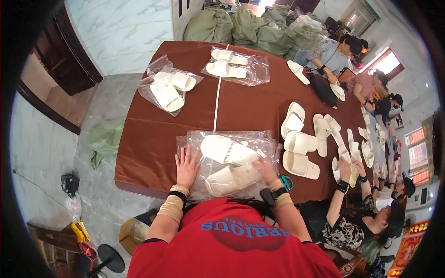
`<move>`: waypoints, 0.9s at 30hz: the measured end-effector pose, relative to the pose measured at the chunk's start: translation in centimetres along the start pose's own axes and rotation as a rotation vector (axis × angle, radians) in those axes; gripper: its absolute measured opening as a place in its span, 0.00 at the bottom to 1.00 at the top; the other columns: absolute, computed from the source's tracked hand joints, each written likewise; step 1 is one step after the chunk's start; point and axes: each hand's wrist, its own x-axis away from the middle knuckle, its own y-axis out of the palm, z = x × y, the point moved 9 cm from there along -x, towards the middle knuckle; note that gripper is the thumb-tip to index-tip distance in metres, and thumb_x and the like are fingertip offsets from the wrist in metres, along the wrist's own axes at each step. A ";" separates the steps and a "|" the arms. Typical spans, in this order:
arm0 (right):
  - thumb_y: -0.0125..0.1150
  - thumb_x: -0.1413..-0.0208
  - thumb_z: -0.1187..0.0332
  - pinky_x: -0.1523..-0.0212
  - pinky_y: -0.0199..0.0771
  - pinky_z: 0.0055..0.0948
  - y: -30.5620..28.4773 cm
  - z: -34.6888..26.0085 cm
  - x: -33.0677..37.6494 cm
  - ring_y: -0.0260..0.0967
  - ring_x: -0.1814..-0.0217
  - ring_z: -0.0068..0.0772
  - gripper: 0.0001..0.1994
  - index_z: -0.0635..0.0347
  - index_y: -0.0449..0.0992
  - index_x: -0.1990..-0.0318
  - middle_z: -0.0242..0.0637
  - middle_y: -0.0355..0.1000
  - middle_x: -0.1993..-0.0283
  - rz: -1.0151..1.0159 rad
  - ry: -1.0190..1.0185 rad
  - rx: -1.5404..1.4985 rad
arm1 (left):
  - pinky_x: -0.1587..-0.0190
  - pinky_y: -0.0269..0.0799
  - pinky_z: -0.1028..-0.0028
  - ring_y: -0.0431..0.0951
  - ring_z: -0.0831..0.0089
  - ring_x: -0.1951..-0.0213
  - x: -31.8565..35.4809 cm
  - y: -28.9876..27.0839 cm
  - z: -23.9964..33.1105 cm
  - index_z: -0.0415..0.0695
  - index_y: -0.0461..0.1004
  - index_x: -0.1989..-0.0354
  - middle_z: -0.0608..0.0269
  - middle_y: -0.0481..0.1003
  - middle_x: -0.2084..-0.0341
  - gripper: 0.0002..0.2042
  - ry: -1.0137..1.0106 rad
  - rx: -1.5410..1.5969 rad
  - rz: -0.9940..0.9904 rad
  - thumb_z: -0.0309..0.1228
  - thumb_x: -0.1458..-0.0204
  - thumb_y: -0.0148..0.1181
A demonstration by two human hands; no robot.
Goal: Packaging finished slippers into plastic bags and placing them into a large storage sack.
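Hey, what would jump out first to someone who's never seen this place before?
Probably the bright red shirt at the bottom, with white slippers and clear plastic just above it, between the left hand and right hand. Next, perhaps, the loose white slippers scattered along the right side of the brown tablecloth, and the bulging green sacks beyond its far edge.

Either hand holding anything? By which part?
Left hand lies flat at the left edge of the clear bag, not gripping. Right hand is at its right side; grip can't be told.
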 end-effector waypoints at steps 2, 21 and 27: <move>0.61 0.47 0.63 0.59 0.70 0.32 -5.4 1.2 0.0 0.69 0.63 0.28 0.16 0.66 0.73 0.57 0.38 0.74 0.64 0.078 -0.107 -0.065 | 0.32 0.40 0.45 0.44 0.49 0.29 -0.4 0.1 0.6 0.57 0.57 0.32 0.55 0.46 0.29 0.27 0.023 -0.100 0.005 0.39 0.41 0.52; 0.55 0.42 0.69 0.58 0.68 0.21 -9.0 -2.1 2.7 0.65 0.61 0.18 0.10 0.63 0.72 0.55 0.31 0.71 0.62 0.190 -0.119 -0.290 | 0.35 0.58 0.65 0.51 0.49 0.31 -2.3 -1.3 1.1 0.45 0.65 0.39 0.46 0.47 0.30 0.28 0.013 0.612 0.147 0.13 0.52 0.49; 0.59 0.46 0.69 0.67 0.72 0.34 -6.8 0.7 2.5 0.71 0.72 0.36 0.10 0.63 0.74 0.59 0.40 0.73 0.73 0.222 0.060 -0.241 | 0.34 0.53 0.59 0.51 0.51 0.31 -1.6 -1.8 -0.1 0.47 0.66 0.40 0.52 0.48 0.30 0.26 -0.064 0.457 0.084 0.17 0.51 0.53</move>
